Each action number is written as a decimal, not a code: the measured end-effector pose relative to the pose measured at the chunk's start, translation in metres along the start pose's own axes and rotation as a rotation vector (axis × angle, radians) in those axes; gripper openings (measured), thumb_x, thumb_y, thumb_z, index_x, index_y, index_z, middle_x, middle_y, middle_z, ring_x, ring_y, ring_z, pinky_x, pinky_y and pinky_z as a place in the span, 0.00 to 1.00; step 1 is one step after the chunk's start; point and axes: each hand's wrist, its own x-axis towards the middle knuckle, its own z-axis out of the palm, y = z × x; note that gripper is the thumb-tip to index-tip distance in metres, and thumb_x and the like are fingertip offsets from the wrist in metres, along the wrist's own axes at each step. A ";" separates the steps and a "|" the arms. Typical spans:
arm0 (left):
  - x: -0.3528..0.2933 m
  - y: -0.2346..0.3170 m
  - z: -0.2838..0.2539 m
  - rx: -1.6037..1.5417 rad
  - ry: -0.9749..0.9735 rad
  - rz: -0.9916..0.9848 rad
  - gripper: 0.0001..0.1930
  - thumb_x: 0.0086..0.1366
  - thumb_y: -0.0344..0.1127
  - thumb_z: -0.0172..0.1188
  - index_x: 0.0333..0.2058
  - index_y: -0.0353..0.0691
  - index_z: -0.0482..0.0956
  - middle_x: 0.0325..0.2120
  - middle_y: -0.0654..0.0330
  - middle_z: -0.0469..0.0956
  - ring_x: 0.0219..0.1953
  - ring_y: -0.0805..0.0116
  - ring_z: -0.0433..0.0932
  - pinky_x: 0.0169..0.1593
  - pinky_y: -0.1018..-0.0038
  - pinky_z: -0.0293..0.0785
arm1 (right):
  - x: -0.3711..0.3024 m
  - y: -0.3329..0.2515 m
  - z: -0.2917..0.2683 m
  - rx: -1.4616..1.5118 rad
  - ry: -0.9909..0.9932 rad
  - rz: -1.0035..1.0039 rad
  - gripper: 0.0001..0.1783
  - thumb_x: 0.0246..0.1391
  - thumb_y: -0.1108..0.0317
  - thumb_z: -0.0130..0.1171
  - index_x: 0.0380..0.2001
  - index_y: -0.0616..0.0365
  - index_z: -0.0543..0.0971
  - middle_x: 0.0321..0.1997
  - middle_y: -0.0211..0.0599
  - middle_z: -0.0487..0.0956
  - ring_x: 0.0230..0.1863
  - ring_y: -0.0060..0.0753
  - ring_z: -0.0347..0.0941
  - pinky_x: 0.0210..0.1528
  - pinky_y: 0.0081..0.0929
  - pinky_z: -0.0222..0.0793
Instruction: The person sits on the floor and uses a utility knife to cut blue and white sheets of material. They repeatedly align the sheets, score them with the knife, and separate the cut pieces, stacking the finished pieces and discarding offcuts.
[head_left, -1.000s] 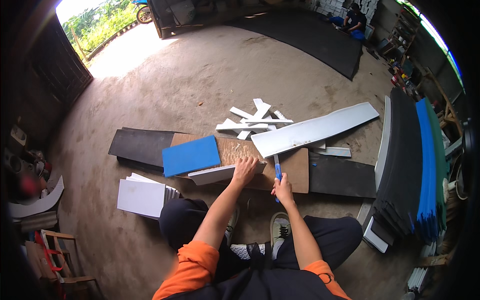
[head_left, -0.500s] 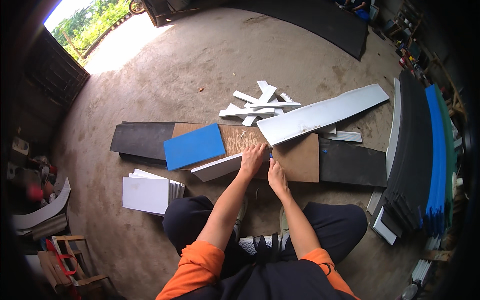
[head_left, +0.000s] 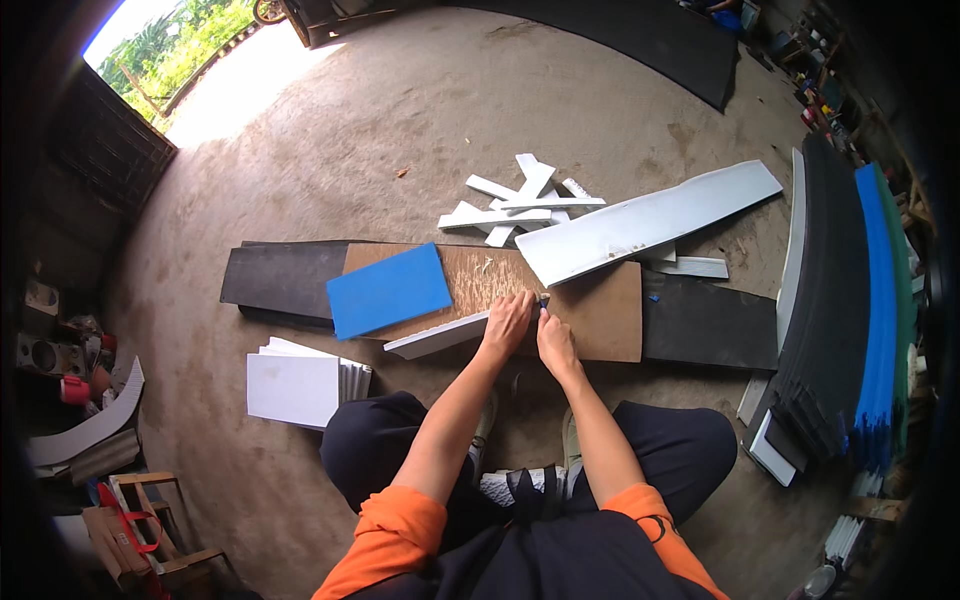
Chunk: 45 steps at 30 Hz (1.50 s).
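In front of me a brown board [head_left: 600, 318] lies across dark foam slabs [head_left: 292, 272], its middle scored with pale cut marks. My left hand [head_left: 508, 322] is closed on the right end of a white foam piece [head_left: 436, 336], which stands tilted along the board's near edge. Beside it, my right hand [head_left: 557, 342] is wrapped round a small blue-handled knife [head_left: 543, 302]; its tip is close to my left fingers and hard to make out. A flat blue foam sheet [head_left: 388, 290] rests on the board's left part.
A long white foam sheet [head_left: 650, 222] lies at the right, its near end over the board. Beyond are white offcut strips [head_left: 530, 200]. Stacked white pieces [head_left: 292, 386] sit at the near left. Black sheets [head_left: 822, 300] and blue sheets [head_left: 872, 300] line the right side.
The white foam piece under my left hand has tipped, showing less of its broad face. Both hands have shifted very slightly, staying close together. The other sheets lie as before.
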 end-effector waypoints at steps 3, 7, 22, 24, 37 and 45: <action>-0.001 -0.005 -0.002 -0.017 -0.095 0.009 0.08 0.53 0.32 0.48 0.33 0.41 0.67 0.25 0.61 0.70 0.29 0.67 0.73 0.32 0.72 0.69 | -0.007 0.010 0.009 -0.049 0.001 0.017 0.28 0.58 0.54 0.33 0.22 0.66 0.74 0.22 0.60 0.74 0.29 0.59 0.72 0.32 0.46 0.69; -0.002 -0.007 -0.003 -0.001 -0.118 -0.012 0.09 0.53 0.32 0.48 0.35 0.41 0.66 0.25 0.61 0.71 0.28 0.66 0.73 0.32 0.72 0.70 | -0.008 0.000 0.002 0.014 -0.094 0.078 0.28 0.58 0.54 0.33 0.25 0.67 0.75 0.26 0.61 0.74 0.33 0.60 0.72 0.36 0.47 0.68; 0.009 -0.014 -0.015 -0.098 -0.149 -0.011 0.12 0.52 0.27 0.47 0.38 0.35 0.65 0.27 0.55 0.74 0.29 0.58 0.76 0.29 0.67 0.72 | 0.012 0.019 0.034 0.033 -0.175 0.177 0.28 0.58 0.54 0.35 0.28 0.68 0.76 0.31 0.64 0.73 0.39 0.61 0.70 0.42 0.48 0.66; 0.014 -0.014 -0.015 -0.103 -0.160 -0.044 0.12 0.52 0.27 0.48 0.37 0.35 0.65 0.26 0.55 0.74 0.29 0.58 0.76 0.29 0.67 0.72 | 0.019 0.024 0.039 0.010 -0.221 0.179 0.26 0.58 0.55 0.35 0.31 0.67 0.75 0.34 0.61 0.74 0.40 0.59 0.70 0.42 0.47 0.66; 0.022 -0.009 -0.016 -0.141 -0.248 -0.215 0.08 0.49 0.33 0.55 0.30 0.41 0.70 0.24 0.57 0.75 0.27 0.58 0.76 0.29 0.66 0.71 | -0.003 0.051 0.047 -0.013 -0.225 0.216 0.25 0.58 0.51 0.35 0.31 0.64 0.73 0.31 0.59 0.75 0.38 0.59 0.71 0.41 0.49 0.66; 0.033 -0.037 -0.067 -0.221 -0.074 -0.245 0.10 0.51 0.37 0.58 0.29 0.40 0.69 0.23 0.55 0.76 0.27 0.55 0.76 0.29 0.64 0.71 | 0.005 0.101 0.013 -0.065 -0.278 0.136 0.29 0.57 0.49 0.33 0.34 0.66 0.75 0.36 0.61 0.73 0.42 0.61 0.68 0.46 0.48 0.62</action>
